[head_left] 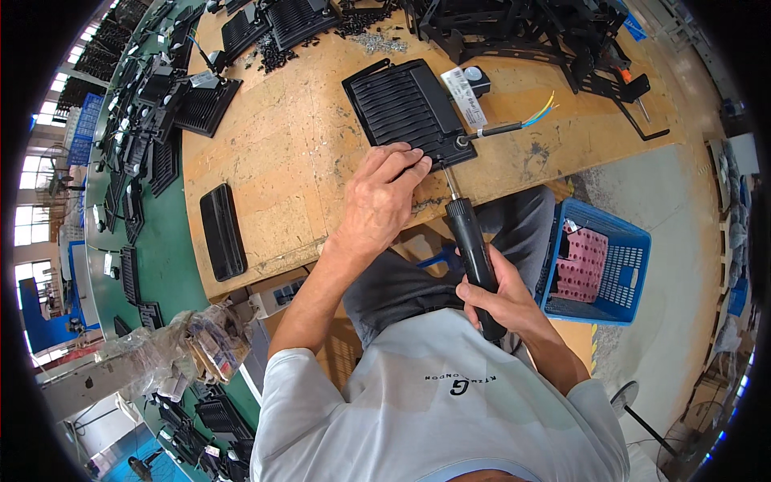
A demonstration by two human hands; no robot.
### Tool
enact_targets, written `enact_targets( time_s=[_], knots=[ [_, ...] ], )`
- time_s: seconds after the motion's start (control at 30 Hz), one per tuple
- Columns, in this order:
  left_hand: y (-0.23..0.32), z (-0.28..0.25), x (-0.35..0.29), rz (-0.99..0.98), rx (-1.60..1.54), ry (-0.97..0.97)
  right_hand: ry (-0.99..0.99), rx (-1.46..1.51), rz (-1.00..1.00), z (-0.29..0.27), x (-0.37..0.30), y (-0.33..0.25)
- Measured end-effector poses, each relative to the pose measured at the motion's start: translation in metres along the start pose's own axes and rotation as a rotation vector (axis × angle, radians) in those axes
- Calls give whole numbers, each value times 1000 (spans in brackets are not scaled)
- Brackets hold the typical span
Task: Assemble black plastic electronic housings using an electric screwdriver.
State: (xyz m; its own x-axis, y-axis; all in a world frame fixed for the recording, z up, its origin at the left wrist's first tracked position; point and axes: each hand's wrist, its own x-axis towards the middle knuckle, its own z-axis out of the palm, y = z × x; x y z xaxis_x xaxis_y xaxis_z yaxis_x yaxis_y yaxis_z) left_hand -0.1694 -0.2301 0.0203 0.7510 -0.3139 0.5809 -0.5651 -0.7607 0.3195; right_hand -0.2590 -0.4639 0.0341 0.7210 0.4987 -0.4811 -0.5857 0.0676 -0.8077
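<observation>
A black finned floodlight housing [405, 104] lies on the wooden workbench, fins up, with a white label [463, 98], a small sensor with a white dome [475, 78] and a cable ending in coloured wires [536, 112]. At its near edge my left hand [381, 193] has its fingers curled and pressed together; what they pinch, if anything, is hidden. My right hand [502, 293] grips a black electric screwdriver [474, 249]. The tool's metal bit [450, 180] reaches up to the housing's near edge, right beside my left fingertips.
Loose screws [377, 40], more housings [297, 20] and a pile of black brackets [514, 32] occupy the bench's far side. A black phone [222, 231] lies at left. Beyond is a green conveyor [173, 233] with several lamps. A blue crate [634, 277] stands at right.
</observation>
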Motion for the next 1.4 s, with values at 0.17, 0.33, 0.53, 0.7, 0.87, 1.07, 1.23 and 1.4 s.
enact_targets(
  time_s=[0.17, 0.33, 0.53, 0.7, 0.87, 1.07, 1.23, 1.4],
  knots=[
    [1, -1, 1, -34, -46, -9, 5, -37, -37, 0, 1, 2],
    [0, 0, 1, -53, -68, -12, 19, -53, -51, 0, 2, 2],
    [3, -2, 3, -81, -80, -11, 20, -66, -37, 1, 3, -2],
    [3, -1, 3, -120, -123, -3, 23, -103, -38, 0, 2, -7],
    [7, -1, 4, -143, -108, -14, 11, -90, -8, -3, 2, -10],
    [7, -3, 5, -146, -104, -31, 6, -82, 14, -3, 4, -11],
    [4, -3, 5, -148, -116, -25, -7, -105, 23, -3, 5, -20],
    [5, -1, 10, -123, -103, 2, -57, -156, 41, -14, 4, -26]
  ],
)
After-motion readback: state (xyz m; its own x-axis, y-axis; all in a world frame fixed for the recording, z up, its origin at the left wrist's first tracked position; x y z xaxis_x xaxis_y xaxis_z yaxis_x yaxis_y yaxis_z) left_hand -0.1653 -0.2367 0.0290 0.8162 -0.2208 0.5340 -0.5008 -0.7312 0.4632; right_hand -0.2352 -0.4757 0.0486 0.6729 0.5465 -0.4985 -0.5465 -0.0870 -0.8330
